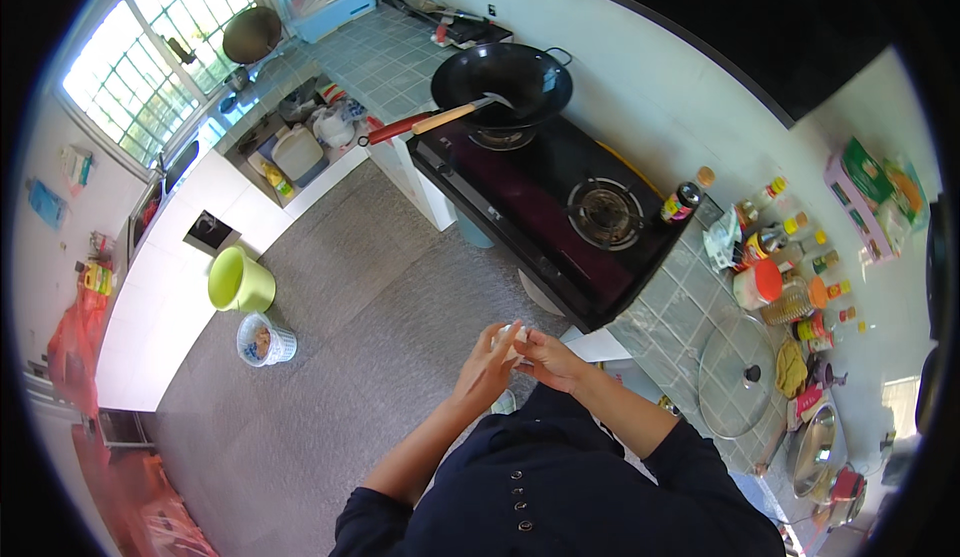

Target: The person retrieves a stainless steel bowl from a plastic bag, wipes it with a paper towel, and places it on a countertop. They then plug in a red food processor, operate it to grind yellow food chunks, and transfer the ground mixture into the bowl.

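My left hand (487,365) and my right hand (553,359) meet in front of my body, both closed around a small white crumpled thing (510,338), perhaps a tissue. The fingers cover part of it. Beyond them stands a black gas stove (525,197). A black wok (487,80) rests on its far burner, with a wooden-handled spatula (450,116) lying across the wok's rim. A dark sauce bottle (681,200) is on the stove's right corner.
Seasoning bottles and jars (757,284) line the tiled counter at the right, near a glass lid (731,384). On the floor to the left are a green bucket (251,283) and a small waste basket (277,345). An open cabinet (330,170) lies beyond.
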{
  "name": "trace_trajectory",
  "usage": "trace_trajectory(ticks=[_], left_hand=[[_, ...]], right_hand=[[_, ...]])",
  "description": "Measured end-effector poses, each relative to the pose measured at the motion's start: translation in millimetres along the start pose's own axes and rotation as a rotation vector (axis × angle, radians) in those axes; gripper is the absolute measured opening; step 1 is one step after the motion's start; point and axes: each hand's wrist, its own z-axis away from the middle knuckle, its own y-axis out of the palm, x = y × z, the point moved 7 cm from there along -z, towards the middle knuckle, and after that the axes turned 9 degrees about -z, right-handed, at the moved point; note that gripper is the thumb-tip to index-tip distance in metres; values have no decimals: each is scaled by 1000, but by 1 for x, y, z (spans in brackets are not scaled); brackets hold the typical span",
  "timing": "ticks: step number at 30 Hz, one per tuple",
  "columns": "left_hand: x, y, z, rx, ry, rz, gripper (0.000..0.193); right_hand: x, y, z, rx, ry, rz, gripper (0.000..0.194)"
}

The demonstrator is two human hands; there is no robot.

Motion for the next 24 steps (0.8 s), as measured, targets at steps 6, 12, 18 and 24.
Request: trace_trajectory(ticks=[6, 12, 18, 24], left_hand=[[125, -26, 4, -163, -336, 172, 44], [206, -78, -24, -270, -809, 571, 29], [225, -117, -87, -247, -987, 671, 29], [242, -149, -142, -362, -996, 863, 26]], right_hand=[[10, 1, -111, 10, -25, 660, 49], [75, -7, -216, -142, 62, 296, 30], [118, -12, -331, -148, 60, -416, 18], [107, -16, -431, -273, 74, -723, 18]])
